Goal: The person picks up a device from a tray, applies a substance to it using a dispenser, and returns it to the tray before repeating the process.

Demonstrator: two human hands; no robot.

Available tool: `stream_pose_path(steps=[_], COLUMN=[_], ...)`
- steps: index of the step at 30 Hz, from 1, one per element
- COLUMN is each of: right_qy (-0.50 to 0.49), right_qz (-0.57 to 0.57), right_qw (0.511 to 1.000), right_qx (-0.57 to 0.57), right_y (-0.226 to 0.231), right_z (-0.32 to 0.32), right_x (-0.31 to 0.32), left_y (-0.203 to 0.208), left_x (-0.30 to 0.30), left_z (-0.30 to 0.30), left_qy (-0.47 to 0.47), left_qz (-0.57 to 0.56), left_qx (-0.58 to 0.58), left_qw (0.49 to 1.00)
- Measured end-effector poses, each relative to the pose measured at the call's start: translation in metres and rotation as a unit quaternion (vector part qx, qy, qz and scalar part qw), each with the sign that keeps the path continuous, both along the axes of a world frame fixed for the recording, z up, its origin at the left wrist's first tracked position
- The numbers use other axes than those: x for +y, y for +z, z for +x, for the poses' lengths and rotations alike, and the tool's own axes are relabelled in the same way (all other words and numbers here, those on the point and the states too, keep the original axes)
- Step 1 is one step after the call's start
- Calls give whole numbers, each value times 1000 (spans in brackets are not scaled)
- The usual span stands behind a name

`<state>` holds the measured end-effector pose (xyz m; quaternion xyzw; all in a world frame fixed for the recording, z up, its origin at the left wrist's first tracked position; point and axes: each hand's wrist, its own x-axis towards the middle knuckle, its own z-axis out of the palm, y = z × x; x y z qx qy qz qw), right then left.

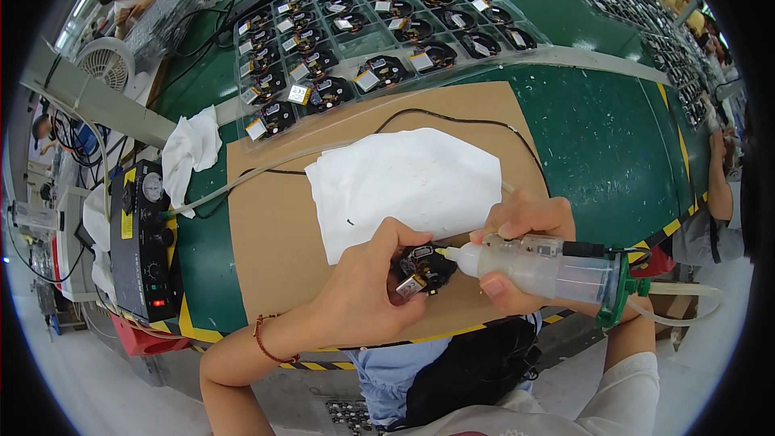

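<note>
Between the thumb and fingers of my left hand (363, 287) is a small round black electronic assembly (428, 268) with a silvery battery cell on it. My right hand (521, 250) grips a clear dispensing syringe (557, 268) with a white lower end and a green cap, lying nearly level. Its nozzle points left, and the tip reaches the assembly's upper right edge; whether it touches cannot be made out. Both hands are over the near edge of a white cloth (412, 182), which lies on a brown cardboard sheet (274, 258).
A clear compartment tray (355, 47) with several similar assemblies stands at the back. At left are a black dispenser box (144, 242) with a gauge, a crumpled white cloth (192, 153) and a small fan (106, 63). A tube and black cable cross the cardboard. Other people sit farther off.
</note>
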<state>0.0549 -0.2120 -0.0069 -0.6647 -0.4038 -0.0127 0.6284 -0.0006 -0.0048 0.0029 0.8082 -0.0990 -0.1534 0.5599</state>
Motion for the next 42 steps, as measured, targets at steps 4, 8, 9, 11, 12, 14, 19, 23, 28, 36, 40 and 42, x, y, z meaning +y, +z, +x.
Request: stream_pose_path(steps=[4, 8, 9, 11, 12, 14, 19, 23, 28, 36, 40, 42], right_qy=[8, -16, -26, -15, 2, 9, 4, -31, -29, 101, 22, 30], right_qz=[27, 45, 56, 43, 35, 26, 28, 58, 108, -8, 32, 45], right_qw=[999, 999, 998, 998, 997, 997, 997, 995, 993, 990, 997, 996], right_qx=[-21, -19, -20, -48, -73, -78, -79, -75, -45, -101, -64, -67], right_y=[4, 4, 4, 6, 6, 9, 7, 7, 6, 12, 4, 3], right_z=[4, 2, 2, 3, 3, 1, 0, -3, -3, 1, -9, -8], right_x=[-2, -2, -2, -4, -4, -2, -3, 1, 2, 2, 9, 10], left_y=[-2, -3, -5, -7, -7, -7, -9, -9, -6, 0, 1, 3], left_x=[2, 2, 1, 1, 2, 3, 2, 3, 2, 3, 1, 0], left_z=[0, 1, 1, 2, 2, 1, 2, 2, 3, 3, 3, 3], left_qy=[20, 40, 54, 67, 79, 93, 100, 97, 141, 167, 164, 167], left_qz=[-12, -11, -20, -31, -34, -34, -61, -55, -131, -157, -153, -152], left_qx=[11, -10, -18, -26, -27, -26, -32, -35, -1, 47, 51, 51], left_qw=[1000, 999, 998, 997, 996, 995, 993, 993, 981, 972, 973, 973])
